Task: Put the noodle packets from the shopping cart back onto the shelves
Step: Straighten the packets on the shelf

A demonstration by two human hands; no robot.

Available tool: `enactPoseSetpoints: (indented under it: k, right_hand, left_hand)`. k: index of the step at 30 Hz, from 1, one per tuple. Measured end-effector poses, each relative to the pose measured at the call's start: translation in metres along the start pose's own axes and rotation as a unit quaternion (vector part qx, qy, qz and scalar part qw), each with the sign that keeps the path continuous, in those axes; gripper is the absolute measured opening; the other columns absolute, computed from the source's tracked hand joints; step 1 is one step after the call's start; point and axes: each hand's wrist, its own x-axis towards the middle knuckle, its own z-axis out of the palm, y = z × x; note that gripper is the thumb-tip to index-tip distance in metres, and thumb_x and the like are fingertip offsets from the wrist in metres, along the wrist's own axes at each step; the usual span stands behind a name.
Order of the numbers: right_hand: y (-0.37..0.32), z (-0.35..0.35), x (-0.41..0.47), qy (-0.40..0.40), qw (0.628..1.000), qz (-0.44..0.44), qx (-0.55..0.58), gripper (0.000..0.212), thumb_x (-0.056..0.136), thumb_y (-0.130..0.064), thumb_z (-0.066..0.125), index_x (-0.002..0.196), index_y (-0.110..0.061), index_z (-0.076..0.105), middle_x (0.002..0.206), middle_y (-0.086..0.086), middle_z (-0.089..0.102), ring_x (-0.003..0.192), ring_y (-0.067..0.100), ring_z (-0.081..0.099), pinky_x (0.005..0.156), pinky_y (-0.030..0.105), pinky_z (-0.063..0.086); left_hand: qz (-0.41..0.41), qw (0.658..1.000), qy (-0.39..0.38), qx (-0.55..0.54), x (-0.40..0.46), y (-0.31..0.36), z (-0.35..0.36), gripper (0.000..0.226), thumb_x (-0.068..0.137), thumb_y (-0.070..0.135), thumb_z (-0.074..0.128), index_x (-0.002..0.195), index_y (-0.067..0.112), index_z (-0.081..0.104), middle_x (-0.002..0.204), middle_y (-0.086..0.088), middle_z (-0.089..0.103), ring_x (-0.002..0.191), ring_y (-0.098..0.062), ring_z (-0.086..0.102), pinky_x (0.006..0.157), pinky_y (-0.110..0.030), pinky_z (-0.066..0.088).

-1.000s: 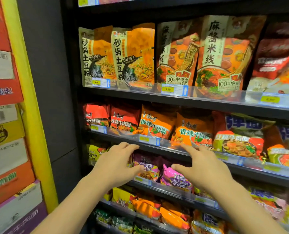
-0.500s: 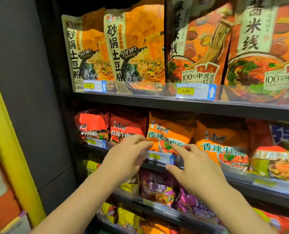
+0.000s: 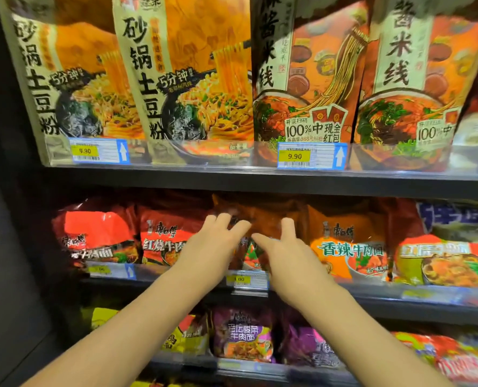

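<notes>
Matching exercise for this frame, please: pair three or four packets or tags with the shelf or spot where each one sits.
Things:
1. Purple packet
2. Orange packet
3. Price tag reading 9.90
4. Red packet

Places:
A. top shelf edge
B. middle shelf, far left
C. lowest shelf, below both hands
D. middle shelf, right of the right hand

Pairs: 1-C, 2-D, 3-A, 4-B

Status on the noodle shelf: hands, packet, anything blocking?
Left hand and right hand open, flat on the dark orange noodle packet, middle shelf. Packet between red packet and bright orange packet. Nothing blocking.
</notes>
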Motion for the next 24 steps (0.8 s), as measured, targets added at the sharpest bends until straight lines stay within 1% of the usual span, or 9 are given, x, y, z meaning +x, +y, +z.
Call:
enactPoseSetpoints:
  k: [2, 5, 7, 10, 13, 15, 17, 19, 24]
  right_hand:
    - [-0.005, 0.002, 0.007, -0.003, 1.000, 0.010, -0.007, 0.078, 0.087, -0.002, 0.067, 0.150, -0.033, 0.035, 0.133, 0.009, 0.024, 0.108, 0.034, 0.059, 0.090, 0.040, 0.052]
    - [-0.006, 0.000, 0.011, 0.001, 1.000, 0.018, -0.004, 0.070, 0.092, -0.005, 0.062, 0.150, -0.035, 0.037, 0.133, 0.010, 0.027, 0.106, 0.034, 0.061, 0.091, 0.039, 0.053]
    - [-0.003, 0.001, 0.008, 0.003, 1.000, 0.031, 0.000, 0.069, 0.095, -0.009, 0.060, 0.152, -0.038, 0.035, 0.135, 0.009, 0.025, 0.098, 0.032, 0.061, 0.084, 0.036, 0.052]
    - [0.002, 0.006, -0.002, 0.018, 0.999, 0.043, 0.010, 0.067, 0.096, -0.011, 0.058, 0.152, -0.041, 0.035, 0.142, 0.007, 0.018, 0.083, 0.029, 0.052, 0.072, 0.032, 0.047]
    - [0.006, 0.005, -0.014, 0.031, 0.998, 0.041, 0.040, 0.063, 0.099, -0.019, 0.055, 0.154, -0.042, 0.035, 0.153, 0.003, 0.020, 0.113, 0.030, 0.060, 0.087, 0.037, 0.053]
    - [0.010, 0.000, -0.025, 0.044, 0.997, 0.046, 0.043, 0.058, 0.101, -0.029, 0.054, 0.154, -0.044, 0.035, 0.154, 0.001, 0.027, 0.127, 0.029, 0.055, 0.094, 0.040, 0.053]
    - [0.015, -0.008, -0.038, 0.049, 0.996, 0.071, 0.026, 0.058, 0.100, -0.041, 0.055, 0.154, -0.045, 0.034, 0.155, 0.000, 0.030, 0.131, 0.027, 0.052, 0.098, 0.041, 0.052]
    - [0.025, -0.015, -0.049, 0.036, 0.993, 0.110, 0.008, 0.064, 0.098, -0.054, 0.057, 0.155, -0.046, 0.030, 0.158, -0.001, 0.029, 0.138, 0.026, 0.047, 0.103, 0.043, 0.049]
    - [0.068, -0.028, -0.076, 0.025, 0.980, 0.195, 0.004, 0.077, 0.087, -0.072, 0.057, 0.155, -0.047, 0.031, 0.159, 0.003, 0.033, 0.142, 0.029, 0.042, 0.110, 0.049, 0.044]
  left_hand:
    - [-0.021, 0.999, -0.023, 0.013, 0.002, 0.002, -0.001, 0.071, 0.087, 0.009, 0.071, 0.141, 0.030, 0.031, 0.130, -0.005, 0.040, 0.120, -0.030, 0.040, 0.070, -0.037, 0.053]
    - [-0.020, 1.000, -0.020, 0.011, 0.002, 0.006, -0.003, 0.074, 0.085, 0.004, 0.070, 0.144, 0.026, 0.031, 0.133, -0.007, 0.038, 0.123, -0.031, 0.038, 0.069, -0.032, 0.044]
    - [-0.002, 1.000, -0.016, 0.008, -0.001, 0.007, -0.004, 0.073, 0.083, 0.000, 0.067, 0.142, 0.025, 0.032, 0.131, -0.008, 0.035, 0.120, -0.030, 0.037, 0.066, -0.030, 0.039]
    - [0.029, 1.000, -0.012, 0.001, -0.004, 0.007, -0.002, 0.072, 0.081, 0.001, 0.066, 0.139, 0.028, 0.033, 0.126, -0.007, 0.026, 0.114, -0.029, 0.037, 0.060, -0.033, 0.039]
    - [0.036, 0.999, -0.027, -0.006, -0.004, 0.003, -0.008, 0.069, 0.086, 0.013, 0.069, 0.142, 0.031, 0.032, 0.129, -0.006, 0.028, 0.117, -0.028, 0.040, 0.063, -0.034, 0.044]
    - [0.039, 0.999, -0.030, -0.014, -0.004, 0.001, -0.018, 0.066, 0.088, 0.034, 0.073, 0.142, 0.032, 0.034, 0.132, -0.005, 0.035, 0.120, -0.027, 0.043, 0.072, -0.037, 0.050]
    - [0.058, 0.998, -0.022, -0.016, -0.003, 0.001, -0.029, 0.072, 0.085, 0.051, 0.073, 0.143, 0.035, 0.035, 0.138, -0.003, 0.038, 0.125, -0.026, 0.043, 0.082, -0.038, 0.051]
    - [0.080, 0.996, -0.024, -0.026, -0.003, 0.004, -0.038, 0.081, 0.080, 0.060, 0.073, 0.146, 0.038, 0.032, 0.141, 0.001, 0.037, 0.128, -0.024, 0.042, 0.087, -0.039, 0.051]
    - [0.113, 0.990, -0.055, -0.061, -0.010, 0.018, -0.053, 0.090, 0.076, 0.063, 0.073, 0.150, 0.041, 0.026, 0.143, 0.005, 0.038, 0.131, -0.022, 0.043, 0.092, -0.042, 0.051]
